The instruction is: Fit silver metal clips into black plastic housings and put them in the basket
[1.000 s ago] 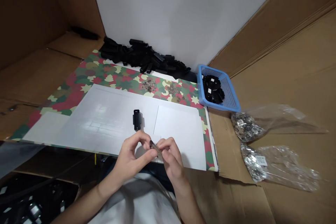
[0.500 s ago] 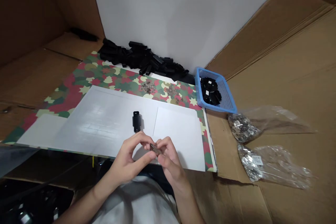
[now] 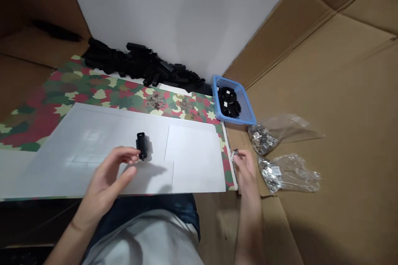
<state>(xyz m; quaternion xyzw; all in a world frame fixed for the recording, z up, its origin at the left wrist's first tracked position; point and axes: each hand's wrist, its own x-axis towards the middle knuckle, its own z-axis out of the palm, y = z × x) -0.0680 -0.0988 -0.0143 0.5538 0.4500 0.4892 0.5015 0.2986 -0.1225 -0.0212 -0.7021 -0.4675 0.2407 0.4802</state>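
Observation:
My left hand (image 3: 113,174) is open over the white sheet (image 3: 90,145), its fingertips at the lower end of a black plastic part (image 3: 141,145) standing out on the sheet. Nothing shows between its thumb and fingers. Past the right edge of the board, my right hand (image 3: 245,167) pinches a small metal piece (image 3: 234,153) between thumb and fingers. That piece looks shiny and is partly covered by the fingertips. Two clear bags of metal pieces, the upper (image 3: 263,138) and the lower (image 3: 270,174), lie just to the right of this hand.
A blue basket (image 3: 245,107) with black parts stands at the board's back right corner. Black parts (image 3: 137,64) are heaped along the back. Small metal pieces lie in piles (image 3: 156,101) on the camouflage-patterned surface (image 3: 121,90). Cardboard (image 3: 342,103) covers the right side.
My hands have parted. The right hand has moved right, past the board edge, with a metal piece; the left has moved left toward the black part and opened. The view has shifted.

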